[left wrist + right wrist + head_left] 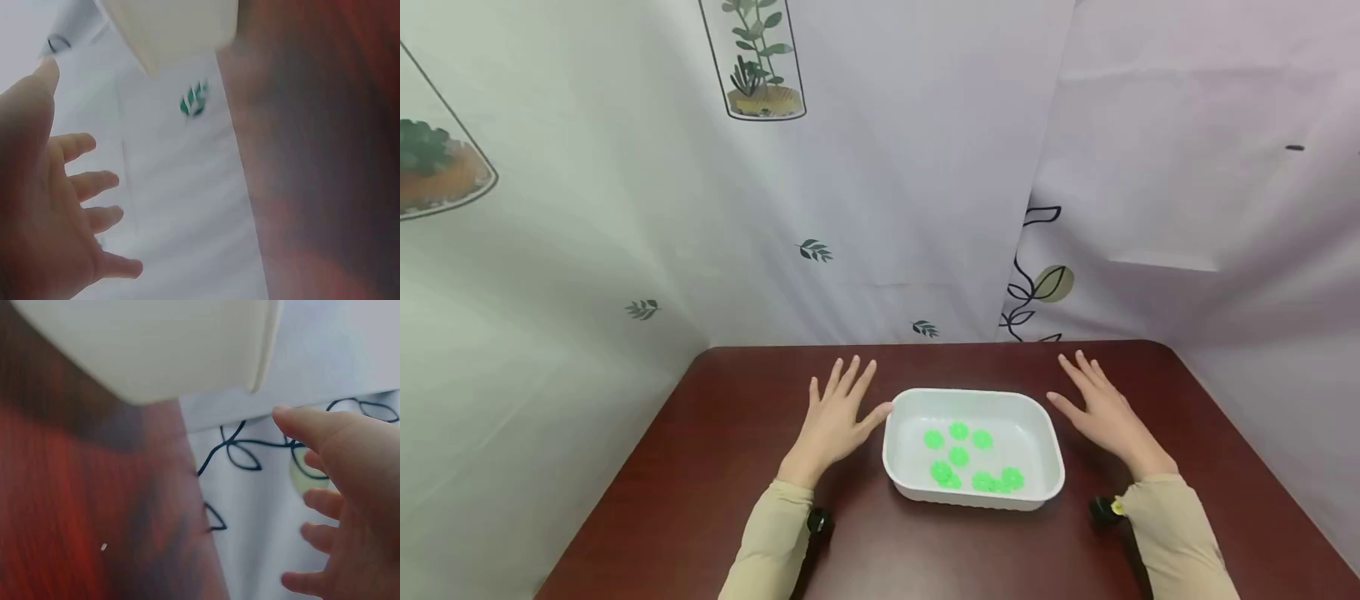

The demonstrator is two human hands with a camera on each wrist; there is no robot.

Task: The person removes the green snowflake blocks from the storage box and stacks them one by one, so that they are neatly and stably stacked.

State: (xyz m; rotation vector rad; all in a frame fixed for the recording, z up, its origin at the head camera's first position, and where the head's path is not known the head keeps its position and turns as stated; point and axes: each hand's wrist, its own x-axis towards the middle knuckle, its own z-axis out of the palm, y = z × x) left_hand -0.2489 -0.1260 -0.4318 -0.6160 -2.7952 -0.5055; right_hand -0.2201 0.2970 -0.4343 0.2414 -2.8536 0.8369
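A white rectangular basin [973,498] with rounded corners sits on the dark red table [880,550]. Several small bright green round pieces [958,456] lie on its floor, some overlapping along the near side. My left hand [835,423] is spread beside the basin's left end, its thumb tip right at the rim in the head view. Off the right end, my right hand [1108,417] is held with fingers spread and a gap between thumb and rim. Both palms hold nothing. The wrist views show the basin's outer wall [181,28] close to each hand.
A pale curtain [887,167] printed with plants hangs behind the table and along its sides. Small dark wrist cameras [820,522] sit under both sleeves. The table's far edge runs just beyond the fingertips.
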